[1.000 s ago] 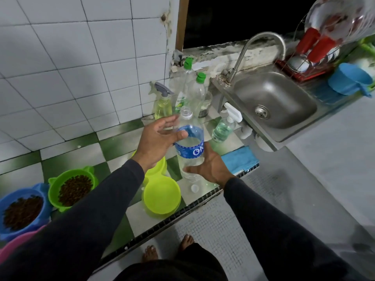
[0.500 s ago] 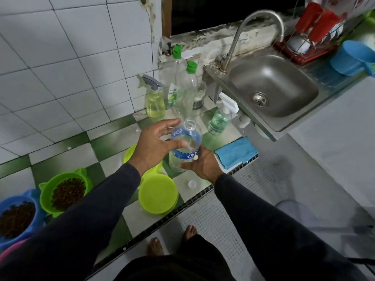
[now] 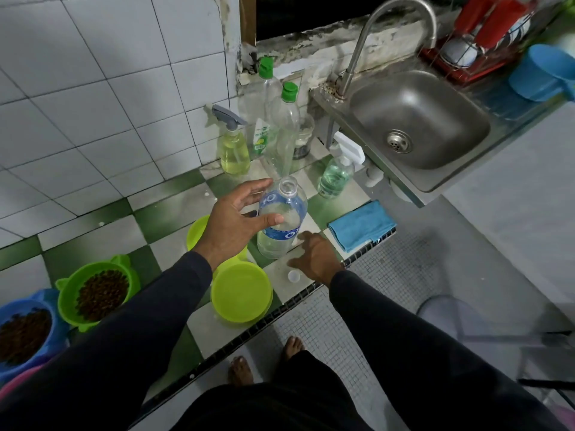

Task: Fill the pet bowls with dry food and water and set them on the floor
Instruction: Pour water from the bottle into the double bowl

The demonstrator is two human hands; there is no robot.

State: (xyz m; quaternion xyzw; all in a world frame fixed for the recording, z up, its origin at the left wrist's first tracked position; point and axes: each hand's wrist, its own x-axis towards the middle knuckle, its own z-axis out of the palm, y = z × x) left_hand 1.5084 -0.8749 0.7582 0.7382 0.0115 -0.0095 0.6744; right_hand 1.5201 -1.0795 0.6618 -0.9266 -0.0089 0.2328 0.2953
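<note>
An uncapped clear water bottle (image 3: pixel 281 225) with a blue label stands on the checkered counter, partly full. My left hand (image 3: pixel 236 225) holds its upper part, thumb across the front and fingers behind. My right hand (image 3: pixel 314 255) lies open beside the bottle's base, fingertips close to it, near the loose white cap (image 3: pixel 294 276). An empty yellow-green bowl (image 3: pixel 242 293) sits by the counter's front edge. A second one (image 3: pixel 197 228) is partly hidden under my left hand. A green bowl (image 3: pixel 99 295) and a blue bowl (image 3: pixel 26 334) hold dry kibble at the left.
Spray bottles and green-capped bottles (image 3: pixel 283 132) crowd the counter's back corner. A folded blue cloth (image 3: pixel 361 227) lies at the right end, beside a steel sink (image 3: pixel 417 119) with a tall faucet. A pink rim (image 3: pixel 12 387) shows at bottom left. My bare feet stand on the tiled floor (image 3: pixel 389 290).
My right hand has let go of the bottle and dropped to the counter by the cap. The bottle came down onto the counter, with my left hand still on it.
</note>
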